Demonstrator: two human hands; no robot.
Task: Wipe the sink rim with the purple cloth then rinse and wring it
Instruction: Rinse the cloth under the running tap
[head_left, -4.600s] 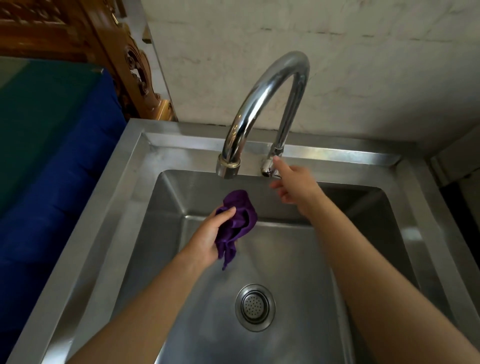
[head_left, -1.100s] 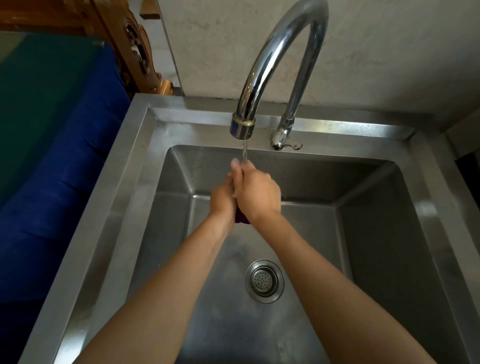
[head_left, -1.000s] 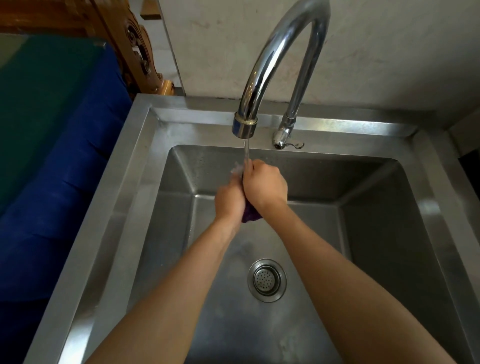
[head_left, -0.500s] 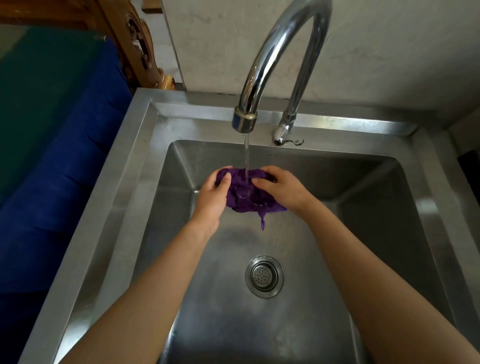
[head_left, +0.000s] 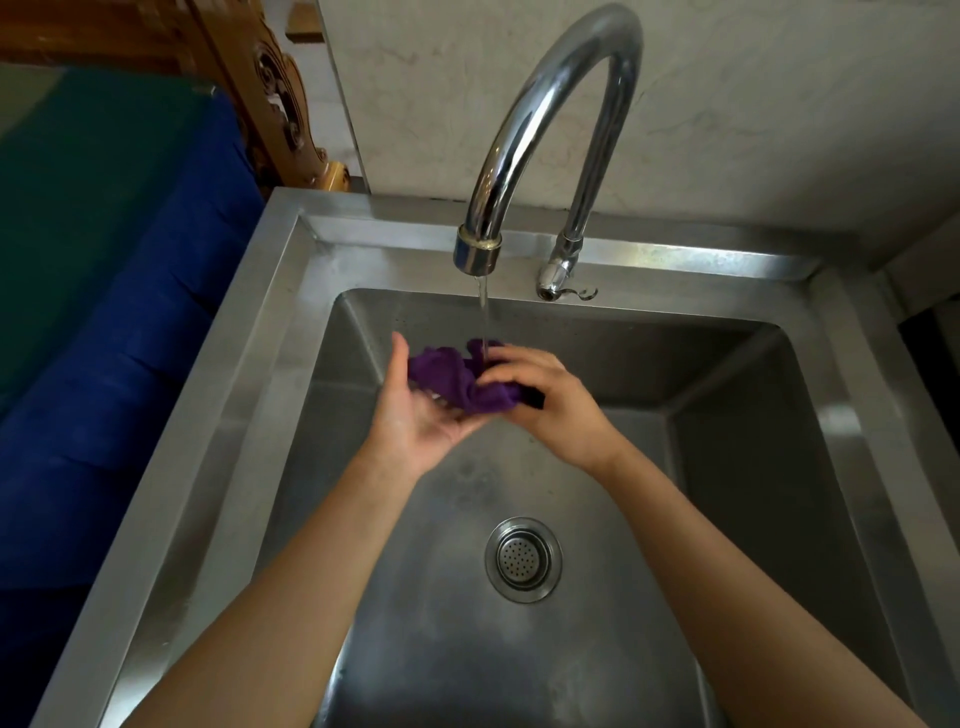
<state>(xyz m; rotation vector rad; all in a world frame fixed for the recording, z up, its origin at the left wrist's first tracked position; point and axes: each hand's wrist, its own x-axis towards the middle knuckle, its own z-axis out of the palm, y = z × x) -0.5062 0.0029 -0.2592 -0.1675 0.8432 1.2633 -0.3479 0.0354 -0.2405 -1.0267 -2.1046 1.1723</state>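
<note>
Stainless steel surrounds us: the sink rim (head_left: 244, 338) frames a deep basin set against a pale wall, with a blue cushion (head_left: 119, 322) well off to the left of the grip. We hold the purple cloth (head_left: 452, 376) over the basin, directly under the faucet (head_left: 550, 93). That way the thin water stream (head_left: 483, 312) lands on the bunched fabric right at the grip, and the run-off falls into the basin rather than onto the rim.

Our left hand (head_left: 415, 415) lies palm up beneath the cloth, thumb raised, serving as a shelf for it. Our right hand (head_left: 550, 400) comes in from the other side, fingers curled onto the fabric, clasping it against the left palm. We judge this to be the rinse step, with the wringing not yet done, since the cloth is loosely crumpled and not twisted.

The drain strainer (head_left: 523, 558) sits well below the grip, toward us. The tap lever (head_left: 566, 291) is just behind and to the right of the grip, within easy reach for shutting off.

Some things are hard to make out. The left fingertips blur under the cloth, though the palm lies plainly spread. The right hand covers the cloth's right end, and a dark patch beside it may be shadow or wet fabric. How soaked the cloth is, we cannot say.
</note>
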